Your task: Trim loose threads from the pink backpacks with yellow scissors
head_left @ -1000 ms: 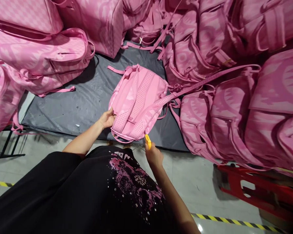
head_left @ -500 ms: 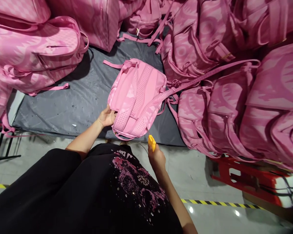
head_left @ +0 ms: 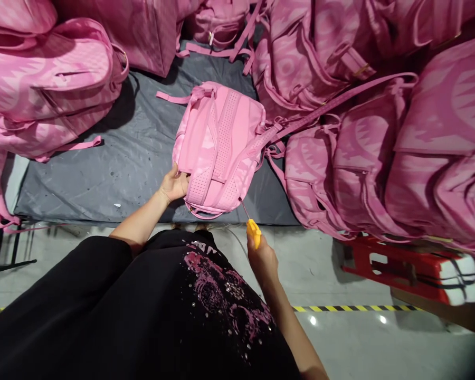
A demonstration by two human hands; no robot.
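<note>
A small pink backpack [head_left: 237, 126] lies on the dark grey sheet with its padded back and shoulder straps facing up. My left hand [head_left: 174, 184] grips its lower left side, thumb on the edge and the other fingers partly hidden behind the bag. In my right hand [head_left: 263, 258] is a yellow-handled tool [head_left: 254, 232] with a thin metal shaft, my fingers wrapped round the handle. The shaft's tip is at the bag's lower right corner; whether it touches the fabric I cannot tell.
Large pink backpacks [head_left: 75, 79] are piled at the left, and several more backpacks [head_left: 364, 169] stand along the right. The dark sheet [head_left: 79, 184] covers the work surface. A red stool-like object [head_left: 404, 269] lies on the floor at right, near black-and-yellow floor tape [head_left: 356, 308].
My right hand and the yellow-handled tool have moved slightly right, drawing back from the bag's corner. My left hand keeps its hold. The whole view has shifted a little.
</note>
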